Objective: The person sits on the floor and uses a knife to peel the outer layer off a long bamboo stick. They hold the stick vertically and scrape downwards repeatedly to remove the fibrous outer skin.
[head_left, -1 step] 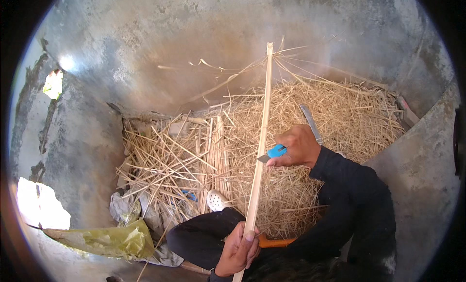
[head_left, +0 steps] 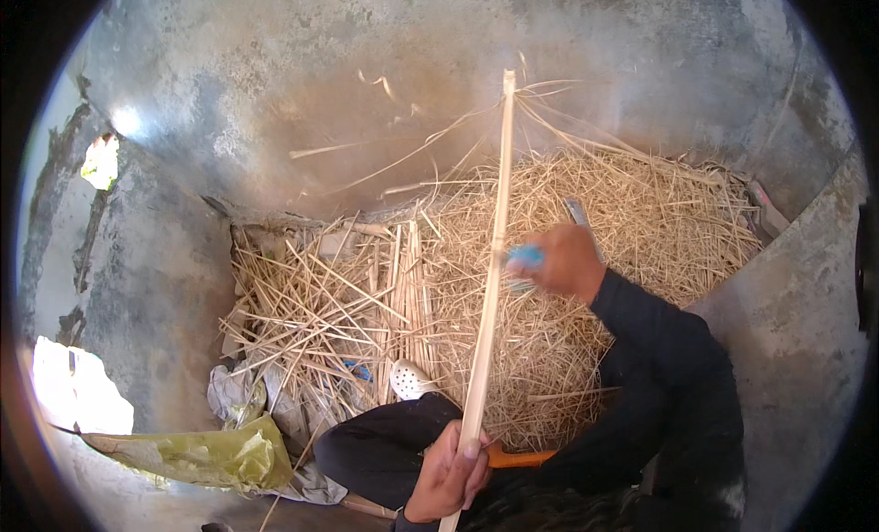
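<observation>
A long pale bamboo strip [head_left: 487, 326] stands slanting away from me, its lower end gripped in my left hand [head_left: 450, 477] with the thumb along it. Thin curled slivers [head_left: 549, 120] hang out to both sides near its far tip. My right hand [head_left: 568, 262] is closed around a blue-handled utility knife [head_left: 525, 255] beside the strip's middle. Motion blurs the knife, so whether its blade touches the strip is unclear. Partly behind that hand, a flat grey metal blade [head_left: 577, 211] lies on the shavings.
Fine bamboo shavings [head_left: 659, 211] are heaped at the right. Split sticks [head_left: 311, 298] lie crisscrossed at the left, near a white perforated clog [head_left: 409, 380]. A yellowish plastic sheet [head_left: 211, 454] sits lower left. Concrete walls [head_left: 302, 83] enclose the space, and something orange [head_left: 522, 459] shows by my legs.
My right hand and the knife have shifted farther up the bamboo strip, away from me. The slivers at the tip have swung. My left hand has kept its place.
</observation>
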Available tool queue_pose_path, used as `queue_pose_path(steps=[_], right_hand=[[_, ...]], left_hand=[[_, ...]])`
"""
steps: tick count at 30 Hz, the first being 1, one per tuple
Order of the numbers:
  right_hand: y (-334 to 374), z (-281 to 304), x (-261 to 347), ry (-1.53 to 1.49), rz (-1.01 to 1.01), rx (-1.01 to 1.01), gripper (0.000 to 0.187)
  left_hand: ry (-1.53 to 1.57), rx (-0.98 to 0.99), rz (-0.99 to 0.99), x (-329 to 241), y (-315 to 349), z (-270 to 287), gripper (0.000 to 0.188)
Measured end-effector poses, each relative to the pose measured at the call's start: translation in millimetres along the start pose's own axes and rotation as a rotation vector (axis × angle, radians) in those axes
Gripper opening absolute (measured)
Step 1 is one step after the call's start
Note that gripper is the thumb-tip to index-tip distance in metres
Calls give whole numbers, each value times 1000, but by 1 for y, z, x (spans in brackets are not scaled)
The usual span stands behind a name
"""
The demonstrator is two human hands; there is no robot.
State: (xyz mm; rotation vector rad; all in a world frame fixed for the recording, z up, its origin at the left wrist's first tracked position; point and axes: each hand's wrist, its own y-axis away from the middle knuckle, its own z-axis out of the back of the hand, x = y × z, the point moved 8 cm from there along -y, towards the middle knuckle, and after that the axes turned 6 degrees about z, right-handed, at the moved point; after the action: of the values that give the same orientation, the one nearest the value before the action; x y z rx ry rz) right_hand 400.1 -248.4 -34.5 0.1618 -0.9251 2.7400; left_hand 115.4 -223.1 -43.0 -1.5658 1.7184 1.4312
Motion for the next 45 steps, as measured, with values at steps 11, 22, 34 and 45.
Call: queue_pose_path(steps=[11, 22, 34, 45], right_hand=[[-11, 7, -23, 7, -11, -49, 73], [16, 17, -190, 153, -705, 78, 90], [20, 0, 33, -258, -3, 107, 75], [18, -6, 46, -202, 20, 130, 69]], left_hand=[[-14, -26, 56, 8, 0, -1, 23], [-117, -1, 92, 26, 24, -18, 29], [156, -43, 82, 15, -11, 14, 32], [315, 86, 113, 17, -10, -4, 25]])
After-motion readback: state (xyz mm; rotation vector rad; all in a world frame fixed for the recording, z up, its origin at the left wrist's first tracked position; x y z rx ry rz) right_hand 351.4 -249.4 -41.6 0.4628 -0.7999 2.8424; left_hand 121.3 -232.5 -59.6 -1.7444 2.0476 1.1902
